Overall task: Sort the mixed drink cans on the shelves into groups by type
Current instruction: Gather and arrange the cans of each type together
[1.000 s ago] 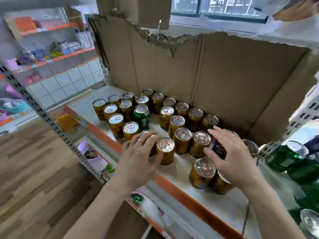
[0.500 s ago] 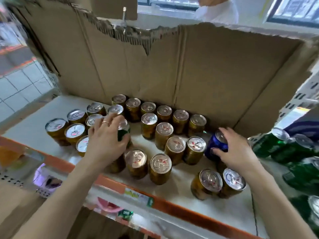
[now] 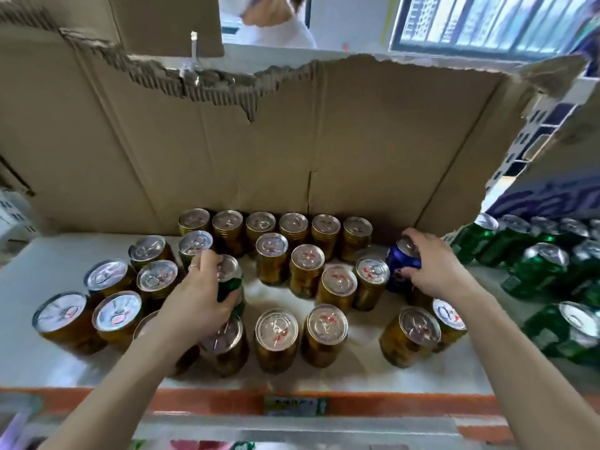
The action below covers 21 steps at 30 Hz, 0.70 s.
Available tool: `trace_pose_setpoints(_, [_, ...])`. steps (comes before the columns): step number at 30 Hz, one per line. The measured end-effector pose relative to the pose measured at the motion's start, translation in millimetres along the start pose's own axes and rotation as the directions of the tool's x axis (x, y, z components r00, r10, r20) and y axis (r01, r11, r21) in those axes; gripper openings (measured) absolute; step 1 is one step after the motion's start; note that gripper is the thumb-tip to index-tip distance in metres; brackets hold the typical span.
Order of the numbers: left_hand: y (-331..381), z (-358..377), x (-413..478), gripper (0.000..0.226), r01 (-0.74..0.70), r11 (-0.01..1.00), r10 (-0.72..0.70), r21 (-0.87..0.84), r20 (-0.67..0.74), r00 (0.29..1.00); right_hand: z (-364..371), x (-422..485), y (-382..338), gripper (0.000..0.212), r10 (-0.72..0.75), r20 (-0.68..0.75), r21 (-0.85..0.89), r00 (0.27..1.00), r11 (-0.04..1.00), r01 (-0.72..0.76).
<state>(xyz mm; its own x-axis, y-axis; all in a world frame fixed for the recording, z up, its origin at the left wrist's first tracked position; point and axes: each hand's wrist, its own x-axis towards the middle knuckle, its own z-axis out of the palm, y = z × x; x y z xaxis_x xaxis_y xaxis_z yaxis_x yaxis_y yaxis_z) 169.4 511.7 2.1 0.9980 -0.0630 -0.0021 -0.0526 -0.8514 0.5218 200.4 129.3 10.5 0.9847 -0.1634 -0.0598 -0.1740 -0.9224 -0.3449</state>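
Head | left hand (image 3: pixel 194 297) now grips green can (image 3: pixel 231 284) | right hand (image 3: pixel 431 267) still grips blue can (image 3: pixel 401 258)

A shelf (image 3: pixel 39 362) carries a crowd of upright cans, and a torn cardboard sheet (image 3: pixel 292 151) stands along its back edge. A row of cans (image 3: pixel 276 227) sits hard against that cardboard, with looser rows in front of it reaching almost to the shelf's front lip. A cluster of cans (image 3: pixel 110 293) fills the left part. The left hand (image 3: pixel 191 303) grips one can (image 3: pixel 229 280) among that cluster, just left of centre. The right hand (image 3: pixel 431 267) holds another can (image 3: pixel 401 258) near the back, at the right end of the rows. Two cans (image 3: pixel 422 332) stand in front of that hand. Further right, beyond the cardboard's edge, a separate group of cans (image 3: pixel 535 271) is packed together.
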Motion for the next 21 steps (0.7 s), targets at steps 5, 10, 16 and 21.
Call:
trace_pose_setpoints(5, [-6.1,1.7,1.6,0.044,-0.023,0.999,0.024,-0.039,0.022,0.999,2.8,-12.4,-6.9,0.078,-0.068,-0.061,-0.012,0.996,0.998,0.068])
trace_pose_setpoints(10, [-11.8,4.1,0.7,0.049,-0.035,0.998,0.035,-0.054,0.006,0.999,-22.6,-28.4,-29.0,0.075,-0.039,-0.23,0.106,0.972,0.992,0.065])
trace_pose_setpoints(16, [-14.2,4.1,-0.3,0.052,-0.042,0.998,0.042,-0.044,-0.002,0.999,-74.3,-64.0,-62.9,0.089,0.121,-0.405,0.557,0.906,0.818,0.14])
trace_pose_setpoints(21, [-17.9,0.5,3.2,0.053,-0.067,0.994,0.073,-0.084,0.079,0.994,-85.1,-98.7,-82.4,0.054,0.07,-0.414,0.799,0.908,0.506,0.325])
